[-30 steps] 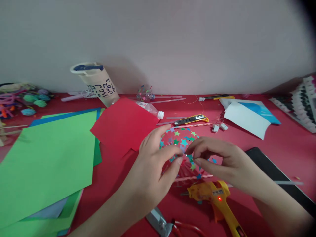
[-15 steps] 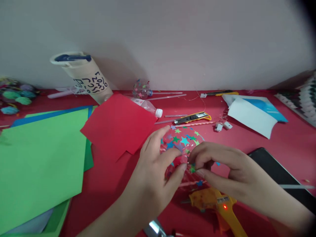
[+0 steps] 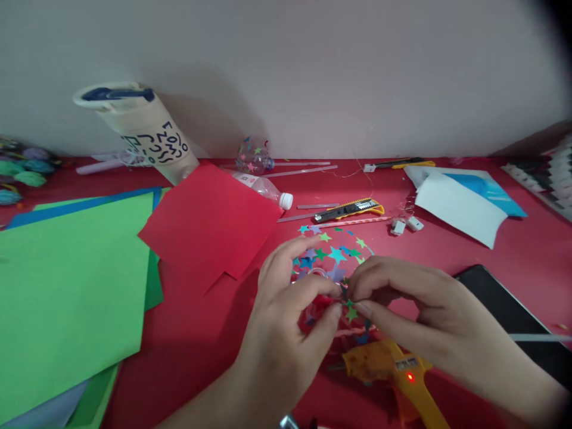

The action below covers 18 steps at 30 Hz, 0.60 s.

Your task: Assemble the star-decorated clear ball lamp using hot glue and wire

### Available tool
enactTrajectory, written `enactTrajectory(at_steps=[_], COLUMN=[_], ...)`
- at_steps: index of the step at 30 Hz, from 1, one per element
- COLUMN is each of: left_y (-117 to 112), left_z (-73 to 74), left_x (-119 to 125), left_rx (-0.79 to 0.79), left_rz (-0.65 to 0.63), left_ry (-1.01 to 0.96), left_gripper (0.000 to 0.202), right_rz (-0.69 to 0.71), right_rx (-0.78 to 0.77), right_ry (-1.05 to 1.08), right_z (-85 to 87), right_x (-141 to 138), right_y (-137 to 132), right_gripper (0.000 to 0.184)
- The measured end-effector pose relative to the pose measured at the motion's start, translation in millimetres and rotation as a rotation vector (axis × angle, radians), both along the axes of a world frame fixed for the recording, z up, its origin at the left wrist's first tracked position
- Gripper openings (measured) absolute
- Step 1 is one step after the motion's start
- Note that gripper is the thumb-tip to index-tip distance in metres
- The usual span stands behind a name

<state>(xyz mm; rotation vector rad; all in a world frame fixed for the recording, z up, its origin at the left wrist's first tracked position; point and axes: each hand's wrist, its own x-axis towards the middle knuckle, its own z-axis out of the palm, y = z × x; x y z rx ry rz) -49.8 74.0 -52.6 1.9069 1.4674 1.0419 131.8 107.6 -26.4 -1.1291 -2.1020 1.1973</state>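
A clear rounded plastic piece covered with colourful paper stars (image 3: 337, 255) lies in front of me on the red table. My left hand (image 3: 290, 304) curls around its left side, with thumb and forefinger bent in toward the middle. Close to them, my right hand (image 3: 402, 304) pinches something small at its fingertips, beside green stars (image 3: 351, 310). What exactly is in the pinch is hidden. Just below the hands lies a yellow hot glue gun (image 3: 384, 366) with its red light on and its nozzle pointing left.
Red card (image 3: 214, 220) and stacked green paper (image 3: 75, 286) lie left. Behind are a white tumbler (image 3: 147, 131), a plastic bottle (image 3: 263, 187), a star-covered small bottle (image 3: 252, 158), a cutter knife (image 3: 351, 210) and a striped stick (image 3: 353, 223). A black tablet-like slab (image 3: 500, 304) sits right.
My left fingertips have shifted slightly right, so both hands' fingertips now come together at the green stars. The view has tilted a little. The glue gun stays put.
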Motion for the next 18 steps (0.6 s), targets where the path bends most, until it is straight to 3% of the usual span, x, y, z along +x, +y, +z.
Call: enactTrajectory(at_steps=[11,18], left_y=[0,0], left_z=[-1.0,-0.4], left_x=[0,-1], left_rx=[-0.03,0.01], left_rz=[-0.017,-0.009], left_ry=[0.05,0.093], left_gripper=[0.026,0.025], right_rz=[0.21,0.254], right_rx=[0.525,0.639], right_ry=[-0.13,-0.212], right_z=[-9.8,-12.2], right_x=[7,11], right_y=[-2,-2], right_gripper=[0.011,0.018])
